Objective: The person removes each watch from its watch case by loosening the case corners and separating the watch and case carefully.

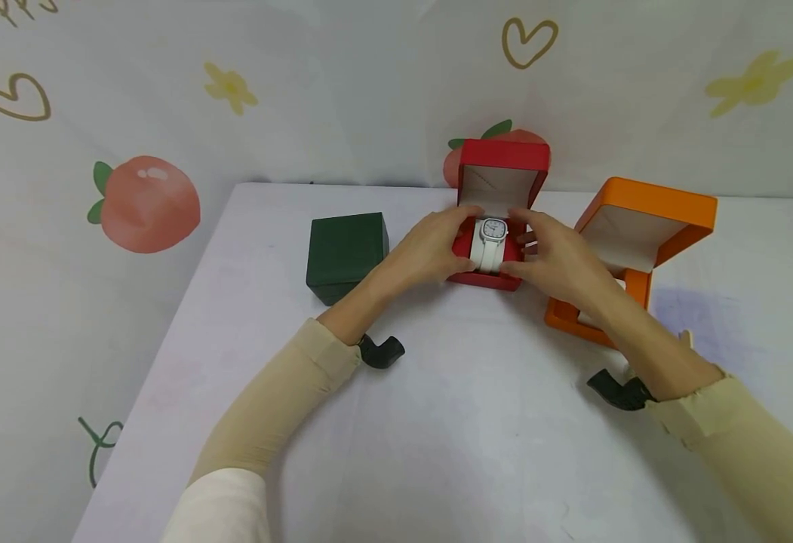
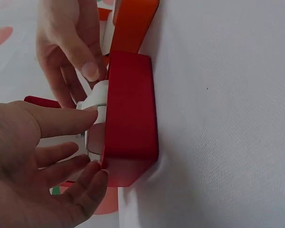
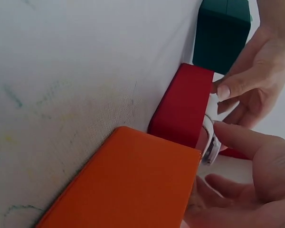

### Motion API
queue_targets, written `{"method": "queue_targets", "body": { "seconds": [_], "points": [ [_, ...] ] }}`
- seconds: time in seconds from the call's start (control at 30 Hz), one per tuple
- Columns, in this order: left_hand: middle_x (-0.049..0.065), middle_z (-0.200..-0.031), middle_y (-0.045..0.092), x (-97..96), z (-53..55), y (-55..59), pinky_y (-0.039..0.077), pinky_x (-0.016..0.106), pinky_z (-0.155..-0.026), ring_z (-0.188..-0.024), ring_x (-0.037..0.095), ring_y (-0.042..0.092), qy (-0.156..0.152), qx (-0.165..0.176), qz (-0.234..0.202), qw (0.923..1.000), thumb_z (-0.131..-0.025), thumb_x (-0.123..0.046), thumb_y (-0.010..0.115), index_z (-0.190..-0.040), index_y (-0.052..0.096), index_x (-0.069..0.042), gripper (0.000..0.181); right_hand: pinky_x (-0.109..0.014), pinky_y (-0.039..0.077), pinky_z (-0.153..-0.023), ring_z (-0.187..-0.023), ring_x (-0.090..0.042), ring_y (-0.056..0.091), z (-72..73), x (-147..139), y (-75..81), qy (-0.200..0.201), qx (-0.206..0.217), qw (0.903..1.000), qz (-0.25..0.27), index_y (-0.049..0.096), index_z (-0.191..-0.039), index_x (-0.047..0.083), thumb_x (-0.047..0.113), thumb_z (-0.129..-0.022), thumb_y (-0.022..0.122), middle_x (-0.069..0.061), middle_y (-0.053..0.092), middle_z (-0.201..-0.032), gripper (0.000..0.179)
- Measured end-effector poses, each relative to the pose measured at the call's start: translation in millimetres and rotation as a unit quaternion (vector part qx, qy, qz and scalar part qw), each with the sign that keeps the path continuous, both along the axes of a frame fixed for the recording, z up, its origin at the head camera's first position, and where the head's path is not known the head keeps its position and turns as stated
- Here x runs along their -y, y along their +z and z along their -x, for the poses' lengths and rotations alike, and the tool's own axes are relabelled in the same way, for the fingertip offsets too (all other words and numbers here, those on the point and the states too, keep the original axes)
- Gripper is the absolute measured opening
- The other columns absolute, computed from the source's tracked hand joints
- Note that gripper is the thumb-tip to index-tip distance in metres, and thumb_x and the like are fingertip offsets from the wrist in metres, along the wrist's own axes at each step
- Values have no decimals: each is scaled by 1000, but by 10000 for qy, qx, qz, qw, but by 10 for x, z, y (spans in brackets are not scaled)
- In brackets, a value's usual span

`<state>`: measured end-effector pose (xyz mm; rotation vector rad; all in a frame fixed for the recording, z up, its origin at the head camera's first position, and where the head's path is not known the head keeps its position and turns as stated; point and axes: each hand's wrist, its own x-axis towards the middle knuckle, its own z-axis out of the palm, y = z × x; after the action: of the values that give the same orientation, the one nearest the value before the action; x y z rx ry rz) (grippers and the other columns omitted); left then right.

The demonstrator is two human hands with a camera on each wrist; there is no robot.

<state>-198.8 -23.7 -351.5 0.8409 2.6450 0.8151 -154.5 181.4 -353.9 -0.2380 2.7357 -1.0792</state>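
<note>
A wristwatch with a white strap and a silver case (image 1: pixel 490 240) sits in an open red box (image 1: pixel 498 280) whose lid stands up behind it. My left hand (image 1: pixel 430 245) is at the left side of the watch, its thumb touching the lower strap and its other fingers spread by the box's edge. From the right, my right hand (image 1: pixel 559 256) reaches in too; its thumb (image 3: pixel 228 133) meets the strap. Neither hand shows a clear pinch. Padding under the watch is partly hidden.
To the left is a closed dark green box (image 1: pixel 346 249). An open orange box (image 1: pixel 668 207) stands at the right, partly behind my right forearm. The white table (image 1: pixel 437 437) meets a printed cloth backdrop (image 1: pixel 369 90) behind the boxes.
</note>
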Motion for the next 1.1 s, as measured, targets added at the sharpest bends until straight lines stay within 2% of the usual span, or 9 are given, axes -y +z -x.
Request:
{"method": "queue_targets", "body": {
  "seconds": [0.2,0.4,0.57,0.8,1.1],
  "points": [
    [7,-133,57,-19,29,-10,47,30,-97,-118,21,52,-95,-23,65,9999,-85,-16,77,-144,46,-7,68,-51,50,-93,-110,-34,53,74,34,-54,221,-234,9993,-198,41,-146,4,15,-85,79,-18,56,-124,73],
    [7,-131,59,-26,49,-32,48,30,-97,-116,22,53,-109,-117,114,9998,-84,-15,78,-143,47,-7,67,-53,47,-100,-113,-36,53,120,57,-77,448,-378,9978,-315,39,-147,0,11,-83,80,-21,54,-132,77],
    [7,-129,60,-37,56,-37,49,30,-95,-114,20,54,-47,-100,116,9999,-82,-15,80,-143,47,-8,69,-52,47,-101,-114,-35,53,134,42,-79,570,-430,9970,-309,42,-145,0,10,-82,81,-19,54,-132,75],
    [6,-131,59,-36,56,-50,48,29,-95,-115,19,54,-33,-134,127,9998,-82,-16,80,-144,46,-9,70,-49,52,-94,-106,-33,55,107,49,-98,550,-556,9961,-407,46,-141,1,10,-82,82,-18,56,-125,70],
    [7,-127,59,-22,71,-68,50,26,-88,-106,18,54,-77,-159,-91,9998,-82,-15,80,-145,44,-6,72,-48,53,-93,-104,-32,60,93,47,-88,429,-659,9955,-537,38,-148,0,12,-81,83,-19,60,-121,81]
  ]
}}
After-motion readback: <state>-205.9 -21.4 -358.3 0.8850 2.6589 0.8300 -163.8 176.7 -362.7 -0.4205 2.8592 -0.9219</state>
